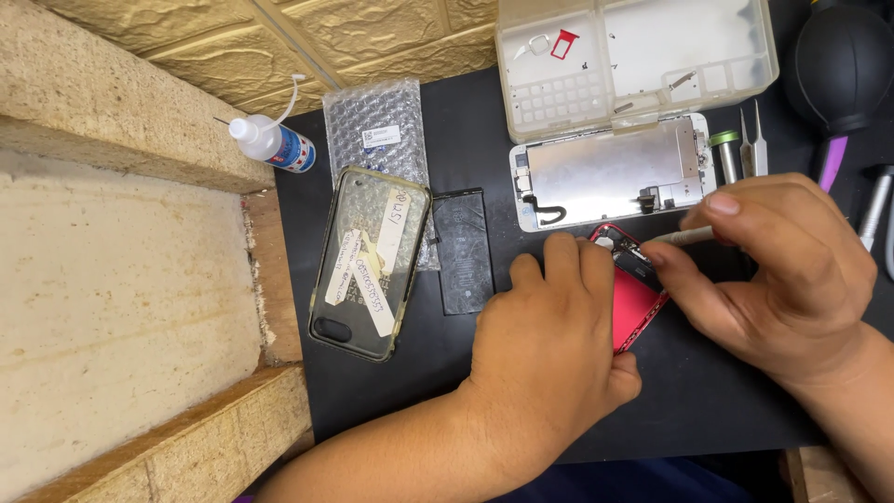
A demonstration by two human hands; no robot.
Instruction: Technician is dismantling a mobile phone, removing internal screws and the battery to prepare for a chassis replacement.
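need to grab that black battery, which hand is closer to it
Left. The left hand lies just right of the black battery, pressing on the red phone; the right hand is farther right, beyond the phone.

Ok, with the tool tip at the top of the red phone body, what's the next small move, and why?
Probably keep the left hand pressing flat on the red phone housing and work the slim metal tool in the right hand gently at that top corner. The tip already sits at the housing's upper edge, and the detached silver-backed screen panel lies apart above it.
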